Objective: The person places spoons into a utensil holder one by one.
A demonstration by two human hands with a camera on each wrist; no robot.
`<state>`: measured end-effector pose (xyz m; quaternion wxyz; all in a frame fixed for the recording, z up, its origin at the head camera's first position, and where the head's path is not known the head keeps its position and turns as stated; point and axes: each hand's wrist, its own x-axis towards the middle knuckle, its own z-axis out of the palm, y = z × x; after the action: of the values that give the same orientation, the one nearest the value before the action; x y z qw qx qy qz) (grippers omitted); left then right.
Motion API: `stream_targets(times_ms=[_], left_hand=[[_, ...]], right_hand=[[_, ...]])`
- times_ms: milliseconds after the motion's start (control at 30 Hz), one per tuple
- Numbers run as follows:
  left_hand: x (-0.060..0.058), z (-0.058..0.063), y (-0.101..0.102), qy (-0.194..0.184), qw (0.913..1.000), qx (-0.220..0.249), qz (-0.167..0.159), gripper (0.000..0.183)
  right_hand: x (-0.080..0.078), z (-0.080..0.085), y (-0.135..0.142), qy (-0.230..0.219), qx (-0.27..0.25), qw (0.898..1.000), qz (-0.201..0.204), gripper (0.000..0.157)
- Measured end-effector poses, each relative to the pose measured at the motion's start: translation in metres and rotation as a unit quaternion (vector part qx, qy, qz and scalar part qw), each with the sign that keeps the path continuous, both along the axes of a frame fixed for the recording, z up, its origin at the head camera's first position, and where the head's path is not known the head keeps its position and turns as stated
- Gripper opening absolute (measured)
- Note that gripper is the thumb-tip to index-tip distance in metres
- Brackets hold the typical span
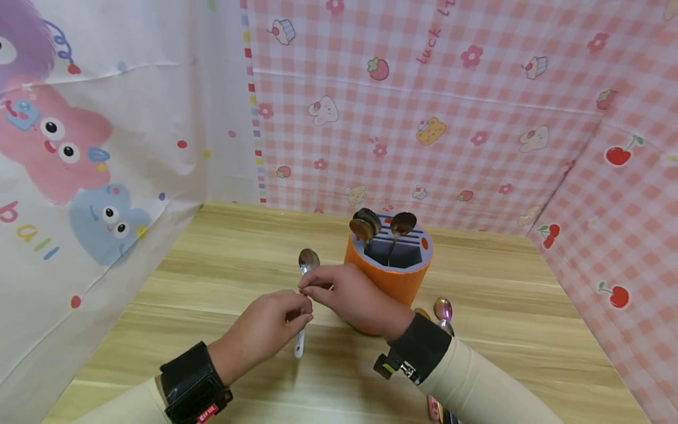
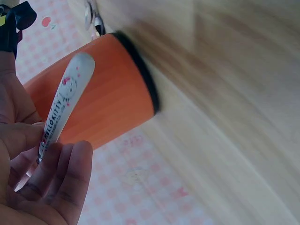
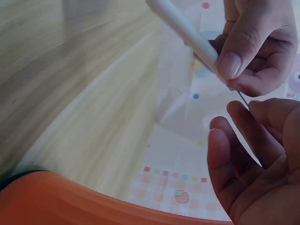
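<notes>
Fingers [image 2: 79, 161] of the left hand [image 1: 265, 324] pinch the white handle [image 2: 68, 93] of a spoon [image 1: 309, 259], the right hand [image 1: 352, 294] pinching its thin neck, over the bench [image 1: 503, 306] beside the orange holder [image 1: 399, 282]. Light, even pressure from both hands should stop it twisting.

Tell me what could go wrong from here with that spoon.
The spoon might slip or twist, as the left grip only pinches its handle. The right grip is close to the orange holder and might bump it. The right sleeve crosses over loose spoons in the head view and could brush them.
</notes>
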<state>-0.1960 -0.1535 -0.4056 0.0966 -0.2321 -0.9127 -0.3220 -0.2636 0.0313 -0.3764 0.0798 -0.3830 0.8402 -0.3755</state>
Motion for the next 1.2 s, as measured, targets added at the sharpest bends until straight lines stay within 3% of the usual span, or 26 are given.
stream_targets(times_ms=[167,333,600,700,867,1100,1200], left_hand=[[-0.001,0.006,0.006,0.025,0.9992,0.032,-0.002,0.014],[-0.002,0.01,0.012,-0.027,0.9966,0.077,-0.002,0.017],[-0.005,0.022,0.019,-0.066,0.9911,0.114,-0.012,0.021],[-0.007,0.028,0.021,-0.069,0.9901,0.121,-0.015,0.02],[-0.008,0.036,0.026,-0.071,0.989,0.129,-0.02,0.018],[-0.011,0.046,0.034,-0.055,0.9909,0.118,-0.033,0.018],[-0.013,0.05,0.037,-0.052,0.9911,0.115,-0.042,0.017]], right_hand=[[0.004,0.013,0.005,-0.039,-0.051,0.997,-0.036,0.01],[0.006,0.019,0.009,-0.09,-0.105,0.989,-0.047,0.005],[0.007,0.024,0.013,-0.129,-0.172,0.974,-0.07,0.021],[0.007,0.029,0.015,-0.127,-0.172,0.972,-0.096,0.025],[0.008,0.038,0.02,-0.123,-0.156,0.972,-0.124,0.049],[0.008,0.047,0.031,-0.123,-0.174,0.969,-0.122,0.041],[0.009,0.051,0.035,-0.12,-0.178,0.969,-0.121,0.045]])
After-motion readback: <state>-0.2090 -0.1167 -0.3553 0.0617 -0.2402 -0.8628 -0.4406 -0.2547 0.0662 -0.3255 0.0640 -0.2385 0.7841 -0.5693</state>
